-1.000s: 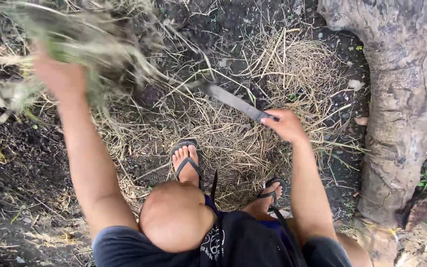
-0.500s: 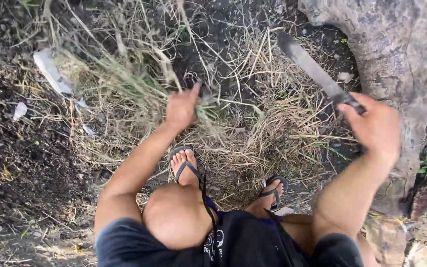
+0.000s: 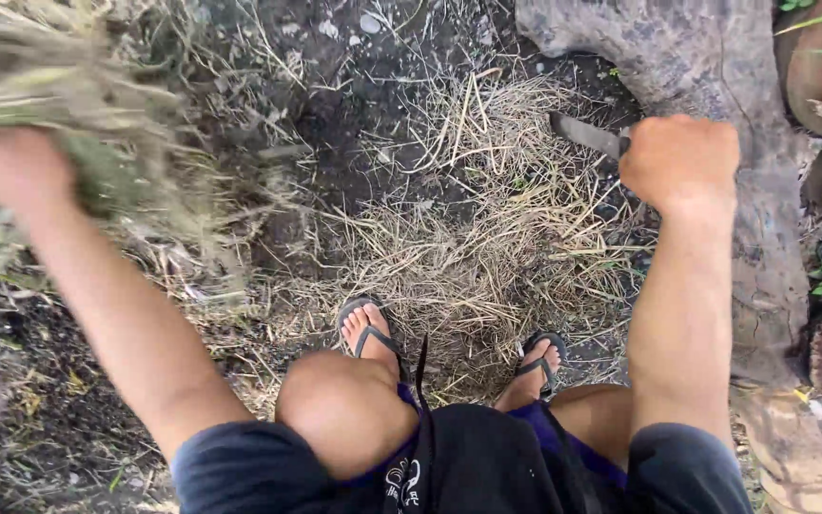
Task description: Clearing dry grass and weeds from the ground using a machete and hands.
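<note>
Ground: dark, crumbly soil (image 3: 373, 86) outdoors, overlaid in the centre by a mat of dry, pale straw (image 3: 468, 257), thin brittle stalks lying crossed in every direction. A grey, cracked tree trunk (image 3: 715, 57) runs down the right edge.

Change noted: half a second earlier the left hand was low at the centre, gripping stems at ground level, and the blade was raised high and extended toward the trunk. Now the left hand (image 3: 11, 167) is lifted far to the left, closed tight round a bundle of grass (image 3: 78, 105), green-grey and fibrous, blurred by motion. The bundle is clear of the ground, so the cut or pull appears to have succeeded, and a bare patch of soil shows where it stood.

The right hand (image 3: 679, 162) is fisted round the handle of a machete (image 3: 587, 133); only a short length of dull, flat metal blade shows, pointing left over the straw, beside the trunk.

The person squats, bare knees forward, both feet in dark strap sandals (image 3: 373, 333) planted on the straw.
</note>
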